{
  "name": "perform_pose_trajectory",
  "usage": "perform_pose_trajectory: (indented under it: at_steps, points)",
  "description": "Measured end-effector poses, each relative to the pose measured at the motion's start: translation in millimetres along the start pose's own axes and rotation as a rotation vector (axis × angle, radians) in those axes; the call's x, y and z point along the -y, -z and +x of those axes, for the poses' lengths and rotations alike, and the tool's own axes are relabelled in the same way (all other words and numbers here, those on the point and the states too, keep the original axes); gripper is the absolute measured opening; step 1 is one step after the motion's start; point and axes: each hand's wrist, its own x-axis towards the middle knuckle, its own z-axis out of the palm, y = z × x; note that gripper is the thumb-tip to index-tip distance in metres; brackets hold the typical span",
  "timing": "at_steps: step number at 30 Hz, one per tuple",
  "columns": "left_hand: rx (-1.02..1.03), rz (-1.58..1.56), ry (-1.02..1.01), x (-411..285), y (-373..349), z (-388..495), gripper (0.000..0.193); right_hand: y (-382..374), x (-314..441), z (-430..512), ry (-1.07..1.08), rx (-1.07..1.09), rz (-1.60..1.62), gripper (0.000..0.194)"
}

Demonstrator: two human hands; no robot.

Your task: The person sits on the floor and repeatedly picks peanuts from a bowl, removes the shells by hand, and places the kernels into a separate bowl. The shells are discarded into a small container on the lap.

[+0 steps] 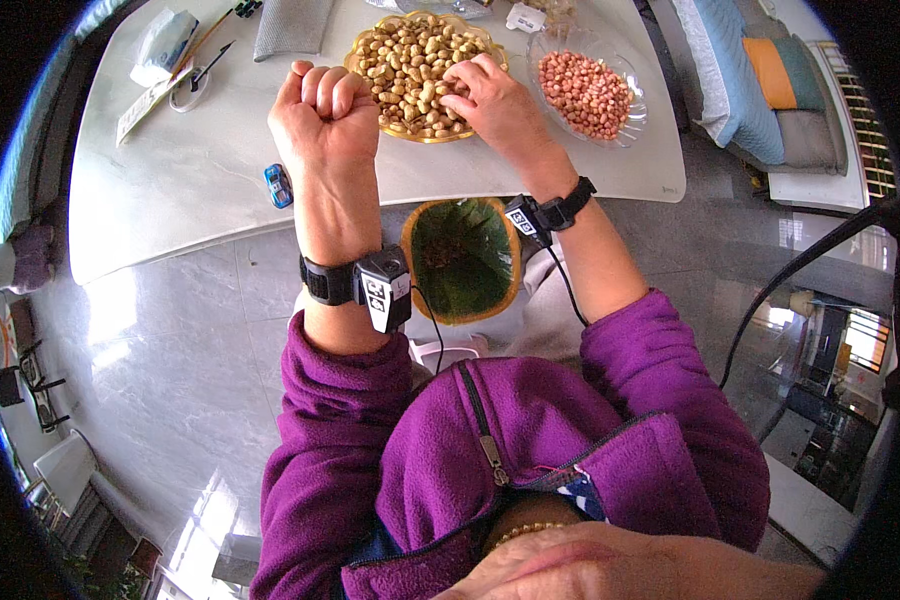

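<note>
Unshelled peanuts are heaped in a gold-rimmed scalloped dish on the table. My right hand reaches over the dish's right side, thumb and fingers curved down among the peanuts. Whether a peanut is pinched there I cannot make out. Left of the dish, my left hand is raised with its fingers curled into a fist, the inner wrist facing up. Anything inside that fist is hidden. Shelled pink peanuts fill part of a clear, fluted bowl to the right of my right hand.
Below the table edge, between my forearms, stands a bin with a dark green liner and debris inside. A blue toy car sits near the front edge. Farther back lie a tissue pack and a grey cloth. Cables trail from both wrist devices.
</note>
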Motion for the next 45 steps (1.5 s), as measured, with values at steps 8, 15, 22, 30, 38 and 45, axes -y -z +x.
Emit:
perform_pose_trajectory:
  at_steps: [8, 15, 22, 30, 38, 45]
  points:
    - [0.090, -0.021, 0.029, -1, 7, -1, 0.012, -6, 11, 6, 0.155, -0.049, -0.138, 0.024]
    - [0.037, 0.021, 0.112, 3, 4, 0, 0.020, -8, 8, 5, 0.163, -0.018, -0.103, 0.019]
    - [0.111, 0.161, 0.194, 14, 12, 3, 0.021, 13, 15, 10, 0.118, -0.147, 0.173, 0.017]
    - [0.097, 0.536, 0.357, 66, 20, -13, 0.018, 53, 16, 2, -0.161, -0.160, 0.975, 0.018]
    - [0.220, 0.636, 0.506, 85, 25, -17, 0.022, 57, 7, 0, -0.100, -0.257, 1.048, 0.018]
    - [0.226, 0.647, 0.532, 93, 24, -17, 0.027, 61, 7, -3, -0.085, -0.311, 0.920, 0.018]
